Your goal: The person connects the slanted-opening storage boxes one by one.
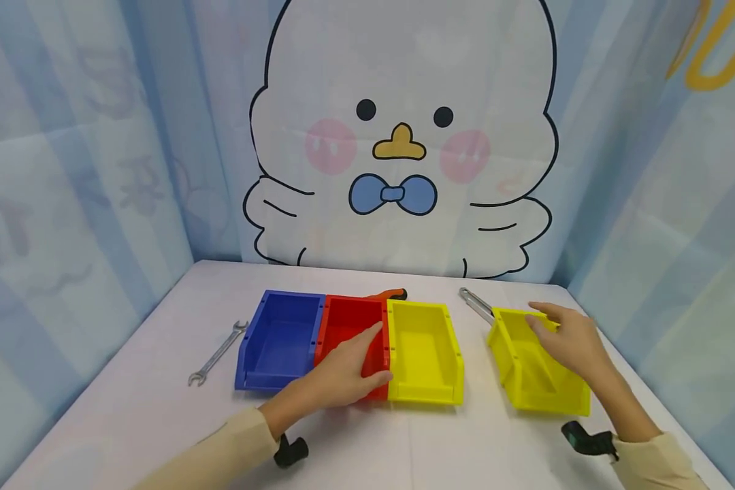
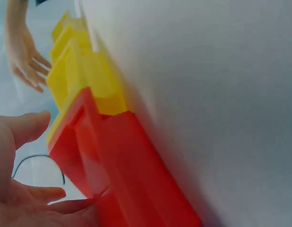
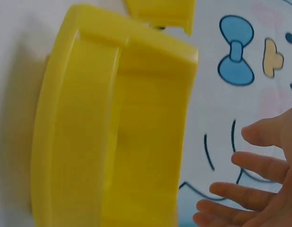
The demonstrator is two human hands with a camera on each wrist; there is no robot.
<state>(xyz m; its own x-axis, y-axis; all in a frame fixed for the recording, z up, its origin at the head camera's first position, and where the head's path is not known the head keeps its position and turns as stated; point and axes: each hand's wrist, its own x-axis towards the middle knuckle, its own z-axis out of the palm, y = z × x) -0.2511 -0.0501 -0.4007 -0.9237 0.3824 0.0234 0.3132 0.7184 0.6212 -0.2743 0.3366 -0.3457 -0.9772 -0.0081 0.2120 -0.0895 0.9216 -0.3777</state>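
Note:
My left hand [image 1: 343,374] hovers over the front of the red bin [image 1: 347,318], fingers spread and thumb toward the yellow bin [image 1: 425,395] beside it. In the left wrist view, the thumb and fingers lie near the rim of the red bin [image 2: 132,165], with nothing gripped. Over a separate yellow bin [image 1: 548,403] on the right is my right hand [image 1: 569,344], its fingers loosely extended. From the right wrist view, a gap shows between the right hand [image 3: 259,184] and that yellow bin [image 3: 75,132]. This bin stands at an angle to the others.
A blue bin [image 1: 269,381] adjoins the red one, forming a row with the yellow. Left of it lies a double open-ended wrench [image 1: 220,354]. An orange-and-black handle [image 1: 392,294] pokes out behind the red bin. A silver metal tool [image 1: 478,304] lies behind the right yellow bin. Curtains surround the table.

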